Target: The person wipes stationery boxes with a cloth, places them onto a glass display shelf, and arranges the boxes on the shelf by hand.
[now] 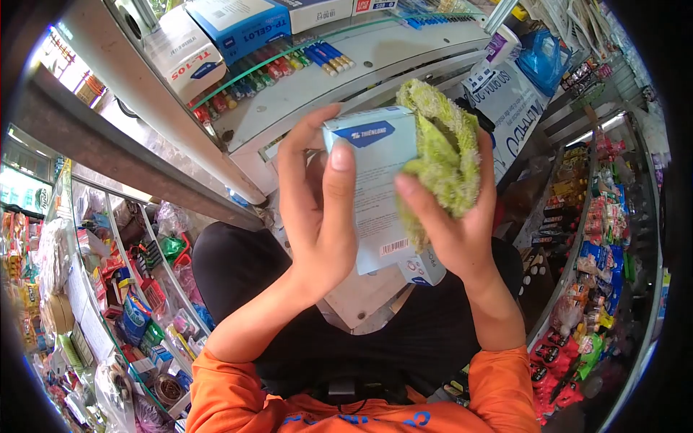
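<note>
A light blue cardboard box (382, 195) with a dark blue label reading "Thiên Long" is held up in front of my chest. My left hand (317, 195) grips its left side, thumb on the printed face and fingers behind. A fuzzy green cleaning cloth (444, 144) is bunched in my right hand (455, 224) and lies against the box's right side. The right thumb is slightly blurred. Below the held box, a second small white-and-blue box (424, 268) shows between my knees, partly hidden.
Ahead, a glass-edged shelf (390, 58) carries pens (328, 58), a white box (184, 61) and a blue box (238, 32). Display cases with packaged goods (137, 317) flank my left, and hanging packets (599, 252) my right. A blue plastic bag (543, 61) sits at upper right.
</note>
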The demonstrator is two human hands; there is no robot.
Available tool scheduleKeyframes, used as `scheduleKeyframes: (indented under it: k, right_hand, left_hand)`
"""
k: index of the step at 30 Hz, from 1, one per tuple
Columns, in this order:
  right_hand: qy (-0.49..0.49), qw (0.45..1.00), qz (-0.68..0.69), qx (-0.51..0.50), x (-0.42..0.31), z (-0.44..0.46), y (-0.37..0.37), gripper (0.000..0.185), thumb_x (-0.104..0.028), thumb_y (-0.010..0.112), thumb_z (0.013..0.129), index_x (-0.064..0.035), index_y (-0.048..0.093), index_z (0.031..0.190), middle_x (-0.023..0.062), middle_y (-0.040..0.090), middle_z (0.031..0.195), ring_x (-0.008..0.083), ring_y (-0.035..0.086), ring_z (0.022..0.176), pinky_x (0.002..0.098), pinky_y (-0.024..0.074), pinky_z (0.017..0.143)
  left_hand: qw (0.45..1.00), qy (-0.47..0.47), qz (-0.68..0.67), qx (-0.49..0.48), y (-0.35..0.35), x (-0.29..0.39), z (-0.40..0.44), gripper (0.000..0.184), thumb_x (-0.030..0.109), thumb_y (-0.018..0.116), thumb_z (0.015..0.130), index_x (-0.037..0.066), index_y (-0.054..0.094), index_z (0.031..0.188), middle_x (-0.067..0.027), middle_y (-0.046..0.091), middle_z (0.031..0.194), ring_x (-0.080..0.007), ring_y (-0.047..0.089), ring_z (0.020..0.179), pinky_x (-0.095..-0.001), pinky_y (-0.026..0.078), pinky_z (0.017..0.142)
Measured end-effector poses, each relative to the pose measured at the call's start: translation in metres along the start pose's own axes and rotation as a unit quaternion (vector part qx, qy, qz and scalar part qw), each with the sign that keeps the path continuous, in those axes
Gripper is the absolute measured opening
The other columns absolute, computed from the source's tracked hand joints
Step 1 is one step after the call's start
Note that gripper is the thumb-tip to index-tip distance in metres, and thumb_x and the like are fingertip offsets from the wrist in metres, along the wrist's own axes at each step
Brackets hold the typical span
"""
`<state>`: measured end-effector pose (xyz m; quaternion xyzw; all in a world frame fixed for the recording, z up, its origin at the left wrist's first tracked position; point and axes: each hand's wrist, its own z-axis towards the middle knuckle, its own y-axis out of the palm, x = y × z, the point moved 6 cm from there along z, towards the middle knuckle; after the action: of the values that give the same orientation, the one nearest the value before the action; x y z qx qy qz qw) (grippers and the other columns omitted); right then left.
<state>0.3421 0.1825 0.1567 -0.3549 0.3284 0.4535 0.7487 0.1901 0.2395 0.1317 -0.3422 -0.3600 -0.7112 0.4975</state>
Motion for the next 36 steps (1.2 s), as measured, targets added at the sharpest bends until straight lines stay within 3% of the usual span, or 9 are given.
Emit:
scheduleKeyframes:
  k: [8, 12, 18, 20, 22, 28, 32, 34, 36]
  right_hand:
    - [0.002, 0.999, 0.041, -0.002, 0.002, 0.005, 0.001, 0.051, -0.010, 0.074, 0.091, -0.0005, 0.045, 0.132, 0.0081, 0.058, 0.121, 0.0139, 0.059, 0.108, 0.0285, 0.0482, 0.091]
    - [0.027, 0.997, 0.074, 0.022, 0.006, 0.005, 0.000, 0.056, -0.013, 0.079, 0.087, -0.0013, 0.045, 0.131, 0.0074, 0.058, 0.117, 0.0136, 0.059, 0.107, 0.0282, 0.0491, 0.091]
    - [0.021, 0.997, 0.066, -0.014, 0.003, 0.010, -0.005, 0.053, -0.011, 0.078, 0.088, -0.0004, 0.046, 0.129, 0.0069, 0.058, 0.116, 0.0136, 0.060, 0.105, 0.0278, 0.0498, 0.089]
    - [0.010, 0.997, 0.064, -0.035, 0.002, 0.010, -0.002, 0.053, -0.011, 0.078, 0.088, -0.0002, 0.046, 0.128, 0.0068, 0.058, 0.116, 0.0135, 0.060, 0.105, 0.0277, 0.0497, 0.089]
    - [0.058, 0.997, 0.055, 0.003, 0.008, 0.008, -0.006, 0.053, -0.011, 0.078, 0.088, -0.0002, 0.046, 0.128, 0.0073, 0.057, 0.116, 0.0140, 0.059, 0.107, 0.0284, 0.0493, 0.090]
    - [0.031, 0.995, 0.083, -0.038, 0.006, 0.008, -0.005, 0.051, -0.012, 0.078, 0.088, -0.0005, 0.045, 0.126, 0.0076, 0.056, 0.117, 0.0147, 0.058, 0.109, 0.0290, 0.0497, 0.089]
    - [0.037, 0.999, 0.023, 0.000, 0.011, 0.006, -0.008, 0.051, -0.011, 0.078, 0.088, -0.0005, 0.045, 0.126, 0.0073, 0.056, 0.115, 0.0144, 0.058, 0.107, 0.0287, 0.0488, 0.088]
    - [0.058, 0.992, 0.108, -0.043, 0.008, 0.007, -0.005, 0.050, -0.011, 0.077, 0.089, -0.0005, 0.045, 0.126, 0.0067, 0.055, 0.113, 0.0139, 0.056, 0.105, 0.0284, 0.0471, 0.089]
    - [0.041, 0.997, 0.062, -0.021, 0.011, 0.006, -0.006, 0.049, -0.011, 0.076, 0.090, -0.0005, 0.045, 0.126, 0.0068, 0.056, 0.113, 0.0138, 0.057, 0.105, 0.0282, 0.0473, 0.088]
  left_hand:
    - [0.999, -0.018, -0.036, 0.004, 0.001, -0.002, 0.002, 0.039, 0.020, 0.047, 0.107, -0.001, 0.042, 0.140, -0.0112, 0.059, 0.120, -0.0123, 0.059, 0.100, -0.0261, 0.046, 0.087]
    - [0.998, 0.031, 0.051, -0.019, 0.008, 0.005, -0.004, 0.040, 0.025, 0.038, 0.110, -0.004, 0.046, 0.137, -0.0109, 0.057, 0.123, -0.0140, 0.054, 0.111, -0.0285, 0.040, 0.099]
    - [1.000, -0.015, 0.026, -0.009, 0.004, 0.002, 0.001, 0.041, 0.026, 0.039, 0.110, -0.003, 0.045, 0.138, -0.0111, 0.057, 0.122, -0.0131, 0.054, 0.109, -0.0272, 0.041, 0.096]
    - [0.999, 0.028, -0.005, -0.021, 0.004, 0.001, 0.000, 0.039, 0.018, 0.044, 0.108, -0.003, 0.039, 0.140, -0.0126, 0.060, 0.118, -0.0124, 0.059, 0.097, -0.0258, 0.046, 0.085]
    - [0.998, 0.030, 0.044, -0.035, 0.009, 0.003, -0.003, 0.038, 0.018, 0.044, 0.108, -0.002, 0.039, 0.140, -0.0126, 0.060, 0.118, -0.0122, 0.058, 0.098, -0.0256, 0.045, 0.085]
    - [0.999, -0.006, -0.006, -0.041, 0.006, -0.001, -0.002, 0.039, 0.018, 0.045, 0.108, -0.002, 0.038, 0.140, -0.0132, 0.057, 0.122, -0.0137, 0.058, 0.101, -0.0270, 0.045, 0.087]
    - [0.992, 0.046, 0.112, -0.039, 0.009, 0.002, -0.004, 0.039, 0.019, 0.044, 0.108, -0.003, 0.038, 0.140, -0.0131, 0.061, 0.117, -0.0135, 0.060, 0.101, -0.0265, 0.046, 0.086]
    - [0.999, 0.007, -0.021, -0.034, 0.008, -0.001, 0.001, 0.039, 0.019, 0.045, 0.108, -0.003, 0.039, 0.139, -0.0125, 0.061, 0.116, -0.0131, 0.060, 0.098, -0.0257, 0.046, 0.085]
    - [0.999, 0.014, -0.008, -0.037, 0.008, 0.000, 0.001, 0.039, 0.019, 0.044, 0.108, -0.002, 0.039, 0.139, -0.0120, 0.062, 0.116, -0.0125, 0.060, 0.096, -0.0249, 0.046, 0.084]
